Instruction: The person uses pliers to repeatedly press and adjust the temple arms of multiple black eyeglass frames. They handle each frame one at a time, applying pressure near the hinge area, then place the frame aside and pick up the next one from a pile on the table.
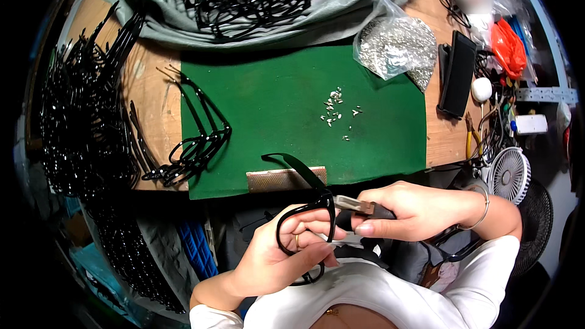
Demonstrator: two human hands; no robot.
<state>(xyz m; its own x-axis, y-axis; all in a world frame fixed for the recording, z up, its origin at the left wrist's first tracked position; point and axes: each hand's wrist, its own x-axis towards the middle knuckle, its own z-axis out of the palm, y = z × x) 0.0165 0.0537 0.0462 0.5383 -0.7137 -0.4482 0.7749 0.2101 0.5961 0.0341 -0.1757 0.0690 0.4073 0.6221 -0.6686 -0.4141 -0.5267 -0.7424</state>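
Far left, big heap of black frames (85, 116), stacked off the work surface's middle, likely to save room. Next, a small bunch of black frames (204, 143) overlaps the left edge of the green mat (274, 103), probably for easy reach. Left hand (277, 259) is closed around a black glasses frame (331, 213), thumb across it, seemingly to steady it; frame sits in front of the mat's near edge, one temple pointing up past the flat block (277, 181). Loose silvery bits (332, 109) lie mid-mat, apparently spread for picking. Right hand (408, 210) is wrapped around pliers (355, 205), tips at the frame's corner, maybe for control; can't tell if they bite. Upper right: clear bag of silvery bits (396, 45), presumably the supply, then a yellow-handled tool (468, 139) and white fan (509, 175).
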